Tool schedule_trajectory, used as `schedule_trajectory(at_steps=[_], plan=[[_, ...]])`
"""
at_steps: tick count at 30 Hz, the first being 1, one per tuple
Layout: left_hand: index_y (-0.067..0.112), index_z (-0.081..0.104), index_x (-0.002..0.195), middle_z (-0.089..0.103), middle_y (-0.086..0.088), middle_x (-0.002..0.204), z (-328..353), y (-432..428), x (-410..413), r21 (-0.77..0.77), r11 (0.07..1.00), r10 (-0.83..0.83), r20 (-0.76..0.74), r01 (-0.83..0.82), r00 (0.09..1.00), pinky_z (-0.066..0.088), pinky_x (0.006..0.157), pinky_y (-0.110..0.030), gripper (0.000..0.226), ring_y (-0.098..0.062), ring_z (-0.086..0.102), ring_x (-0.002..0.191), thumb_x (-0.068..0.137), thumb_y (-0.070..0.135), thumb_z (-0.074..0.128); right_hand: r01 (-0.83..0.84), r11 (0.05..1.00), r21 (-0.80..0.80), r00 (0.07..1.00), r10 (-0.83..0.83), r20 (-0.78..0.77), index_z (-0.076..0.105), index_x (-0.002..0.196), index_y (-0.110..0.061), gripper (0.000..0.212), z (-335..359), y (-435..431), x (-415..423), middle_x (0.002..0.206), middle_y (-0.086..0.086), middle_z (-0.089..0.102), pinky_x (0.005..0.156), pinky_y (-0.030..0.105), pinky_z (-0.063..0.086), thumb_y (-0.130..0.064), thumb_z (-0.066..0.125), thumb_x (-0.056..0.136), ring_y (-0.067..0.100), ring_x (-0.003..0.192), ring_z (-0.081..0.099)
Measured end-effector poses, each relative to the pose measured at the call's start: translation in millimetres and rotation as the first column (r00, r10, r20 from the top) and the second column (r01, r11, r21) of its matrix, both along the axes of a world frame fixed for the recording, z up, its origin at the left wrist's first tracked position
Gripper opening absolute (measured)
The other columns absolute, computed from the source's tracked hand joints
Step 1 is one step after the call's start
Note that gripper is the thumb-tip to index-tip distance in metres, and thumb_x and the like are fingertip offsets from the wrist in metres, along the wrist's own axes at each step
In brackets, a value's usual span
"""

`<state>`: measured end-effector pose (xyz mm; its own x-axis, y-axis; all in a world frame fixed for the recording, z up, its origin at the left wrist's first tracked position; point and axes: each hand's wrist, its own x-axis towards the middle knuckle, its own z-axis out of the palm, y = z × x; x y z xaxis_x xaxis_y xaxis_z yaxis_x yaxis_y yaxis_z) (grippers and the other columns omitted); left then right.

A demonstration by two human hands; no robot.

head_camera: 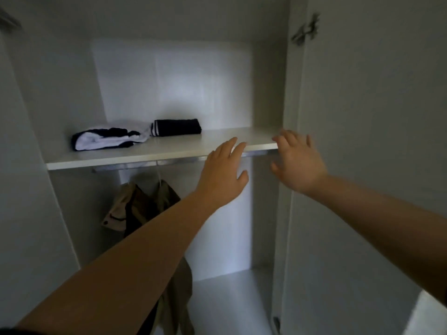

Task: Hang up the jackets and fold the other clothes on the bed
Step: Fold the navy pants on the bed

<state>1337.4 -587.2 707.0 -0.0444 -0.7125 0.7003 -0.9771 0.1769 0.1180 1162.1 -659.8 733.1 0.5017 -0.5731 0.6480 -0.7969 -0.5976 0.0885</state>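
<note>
Head view.
- Jacket (167, 192): tan-olive, darker inside, hung on rail (125, 167) under shelf (193, 144), left part of wardrobe. Lower half partly hidden behind left forearm.
- On shelf, left side: white-navy fold (106, 139) touching navy fold (177, 127).
- Left hand (223, 170): fingers straight, close together, held nothing, tips over shelf's front edge.
- Right hand (298, 165): fingers spread, held nothing, at shelf's right end; contact unclear.
- Free room: shelf's right half, bay right of jacket.
- Door (362, 153) stood open at right.
</note>
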Motion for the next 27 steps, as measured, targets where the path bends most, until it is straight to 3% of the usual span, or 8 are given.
schedule_trajectory(at_steps=[4,11,15,20,27], plan=[[0.016,0.028,0.148,0.023,-0.006,0.155,-1,31,-93,0.007,0.993,-0.115,0.082,0.115,0.99,0.019,0.116,-0.039,0.066,-0.023,0.02,0.142,0.089,0.028,0.054,0.16,0.987,-0.027,0.983,-0.162,-0.086,0.031,0.144,-0.009,0.061,-1,62,-108,0.155,0.014,0.022,0.116,0.051,0.008,-0.033,0.049,0.091,0.027,0.145,0.014],[0.012,0.027,0.149,0.022,-0.01,0.156,7,63,-272,0.008,0.928,-0.368,0.161,0.372,0.916,0.017,0.115,-0.037,0.067,-0.025,0.02,0.143,0.089,0.027,0.053,0.452,0.892,-0.033,0.889,-0.453,-0.074,0.026,0.147,-0.012,0.06,-1,149,-294,0.158,0.011,0.016,0.118,0.048,0.002,-0.033,0.045,0.094,0.026,0.147,0.008],[0.015,0.023,0.15,0.019,-0.008,0.157,2,89,-406,0.033,0.836,-0.538,0.236,0.547,0.809,0.017,0.117,-0.039,0.067,-0.024,0.016,0.144,0.09,0.029,0.05,0.634,0.773,-0.031,0.772,-0.635,-0.045,0.025,0.147,-0.013,0.06,-9,215,-422,0.158,0.01,0.015,0.117,0.048,0.0,-0.034,0.045,0.095,0.026,0.147,0.007],[0.011,0.027,0.148,0.023,-0.01,0.155,-17,140,-607,0.028,0.661,-0.735,0.224,0.75,0.64,0.019,0.114,-0.039,0.065,-0.026,0.018,0.143,0.091,0.029,0.052,0.805,0.594,-0.011,0.593,-0.805,-0.024,0.026,0.146,-0.011,0.06,-42,319,-606,0.158,0.011,0.017,0.117,0.047,-0.001,-0.033,0.045,0.094,0.026,0.147,0.008],[0.015,0.016,0.151,0.009,-0.008,0.159,-111,241,-899,0.151,0.518,-0.853,0.161,0.842,0.496,0.009,0.119,-0.042,0.067,-0.023,0.004,0.146,0.093,0.03,0.047,0.932,0.352,0.087,0.361,-0.923,-0.135,0.025,0.147,-0.009,0.064,-127,458,-868,0.159,0.013,0.011,0.118,0.047,0.001,-0.03,0.049,0.091,0.027,0.147,0.004]])
